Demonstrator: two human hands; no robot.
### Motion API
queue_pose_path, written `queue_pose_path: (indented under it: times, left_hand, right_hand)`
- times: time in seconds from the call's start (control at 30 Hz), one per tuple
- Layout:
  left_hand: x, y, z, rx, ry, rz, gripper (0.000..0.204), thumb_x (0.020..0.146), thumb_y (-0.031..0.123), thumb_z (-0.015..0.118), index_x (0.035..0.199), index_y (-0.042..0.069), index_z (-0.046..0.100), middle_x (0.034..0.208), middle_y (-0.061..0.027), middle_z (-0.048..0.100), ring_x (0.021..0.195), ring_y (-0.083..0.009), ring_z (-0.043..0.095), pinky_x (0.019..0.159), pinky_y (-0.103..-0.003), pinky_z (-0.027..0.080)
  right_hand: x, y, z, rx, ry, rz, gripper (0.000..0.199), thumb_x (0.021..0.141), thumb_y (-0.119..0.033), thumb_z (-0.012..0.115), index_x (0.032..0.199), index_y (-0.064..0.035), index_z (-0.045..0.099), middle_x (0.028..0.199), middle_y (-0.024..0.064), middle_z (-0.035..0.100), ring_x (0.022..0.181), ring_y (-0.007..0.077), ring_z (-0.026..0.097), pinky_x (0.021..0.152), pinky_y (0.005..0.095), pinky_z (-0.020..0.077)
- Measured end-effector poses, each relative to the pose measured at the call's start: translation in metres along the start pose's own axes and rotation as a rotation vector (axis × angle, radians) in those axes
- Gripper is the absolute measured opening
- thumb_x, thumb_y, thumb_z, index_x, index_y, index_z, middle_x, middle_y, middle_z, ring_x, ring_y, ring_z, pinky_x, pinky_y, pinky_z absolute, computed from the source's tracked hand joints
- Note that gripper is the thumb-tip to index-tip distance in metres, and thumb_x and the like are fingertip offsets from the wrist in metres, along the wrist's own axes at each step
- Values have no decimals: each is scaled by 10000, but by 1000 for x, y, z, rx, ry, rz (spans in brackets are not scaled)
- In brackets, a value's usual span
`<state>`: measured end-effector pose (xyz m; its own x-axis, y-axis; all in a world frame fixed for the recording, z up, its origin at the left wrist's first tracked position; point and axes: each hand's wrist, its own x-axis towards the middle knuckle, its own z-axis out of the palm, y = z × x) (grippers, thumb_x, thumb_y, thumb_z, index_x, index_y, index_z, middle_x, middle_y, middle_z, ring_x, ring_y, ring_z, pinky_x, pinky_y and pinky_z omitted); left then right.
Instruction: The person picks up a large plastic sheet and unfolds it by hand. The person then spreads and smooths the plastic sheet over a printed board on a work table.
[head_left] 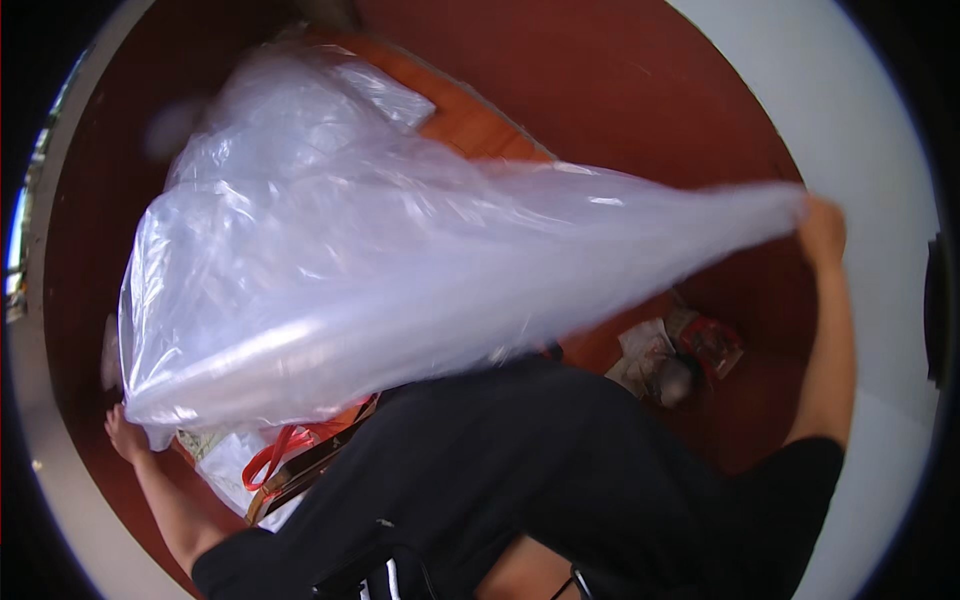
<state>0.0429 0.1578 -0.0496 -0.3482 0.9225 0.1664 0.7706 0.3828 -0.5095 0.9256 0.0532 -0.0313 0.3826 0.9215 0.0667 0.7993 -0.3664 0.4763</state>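
Orange-brown surface (pixel 480 118) seen in part at upper centre, its far edge running diagonally down to the right; most of it is covered by a clear plastic sheet (pixel 330 250). Dark red ground (pixel 620 80) is seen around it, bordered by a pale wall (pixel 860 130) at the right of the frame. A bright strip is noted at the far left rim.

The sheet is spread from upper left across the centre and drawn to a narrow twist at right; its right part is blurred. The gathered end is gripped in the right hand (pixel 822 232), fingers closed round it. The lower left corner is pinched by the left hand (pixel 125 435), fingertips partly covered.

Edges: the right hand is placed just beside the pale wall in the frame; the left hand is set near the left border of the red ground. The widest gap is found at upper right, between sheet and wall. Below the sheet, room is limited by the black shirt (pixel 530 450). A red strap (pixel 262 470) and white bag (pixel 228 468) are seen at lower left; small packages (pixel 645 345) are grouped at right of centre, below the twist.
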Motion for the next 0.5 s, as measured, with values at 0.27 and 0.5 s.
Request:
queue_pose_path:
  times: [0.27,0.5]
  left_hand:
    - [-78,-43,-117,-749,-330,176,140,534,-82,410,661,-43,454,694,-104,459,679,-200,443,604,-273,359]
    - [-18,-44,-38,-470,-489,437,253,506,-97,417,738,-8,465,713,-141,497,697,-229,471,629,-292,363]
  right_hand:
    - [36,-345,-129,634,313,-1356,883,430,-414,644,1153,-122,230,1130,134,289,1060,233,257,867,434,125]
    - [-16,-394,-108,445,-186,-1770,72,618,-91,433,600,-72,501,659,80,509,628,232,495,563,310,372]
